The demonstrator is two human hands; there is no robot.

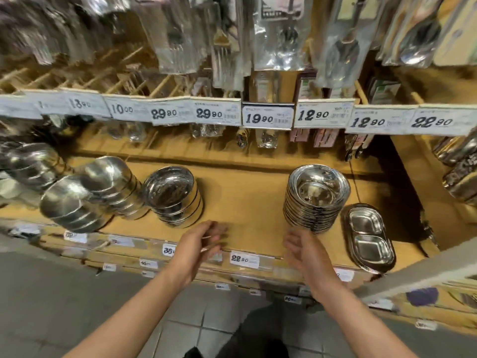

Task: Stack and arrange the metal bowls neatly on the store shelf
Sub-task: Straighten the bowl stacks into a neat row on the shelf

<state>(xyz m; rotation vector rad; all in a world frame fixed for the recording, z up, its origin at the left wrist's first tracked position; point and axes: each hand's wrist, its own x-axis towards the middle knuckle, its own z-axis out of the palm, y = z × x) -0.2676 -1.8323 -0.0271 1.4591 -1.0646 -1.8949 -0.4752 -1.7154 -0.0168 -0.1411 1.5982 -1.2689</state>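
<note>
Fingers (pixel 218 228) of the left hand (pixel 200 245) are loosely curled and grip nothing; the right hand (pixel 300 248) is motion-blurred, so its fingers appear relaxed and empty, though this cannot be told with certainty. Both hands hover over the near edge of the wooden shelf (pixel 245 197), between two stacks. Right of the hands, a tall stack of rimmed bowls (pixel 316 198) stands upright and even, which suggests that part is done. Left of the hands, a shorter stack of bowls (pixel 173 197) stands fairly straight; further left, two leaning stacks (pixel 103 195) tilt against one another, with more bowls (pixel 28 166) at the far left edge, and these probably remain to be straightened. A wide bare stretch of shelf separates the middle and right stacks. Just beside the tall stack on the right lies a pile of divided oval trays (pixel 369 239). Price tags (pixel 267 117) and hanging packaged utensils (pixel 281 34) overhang the far side, limiting the room above the bowls.
</note>
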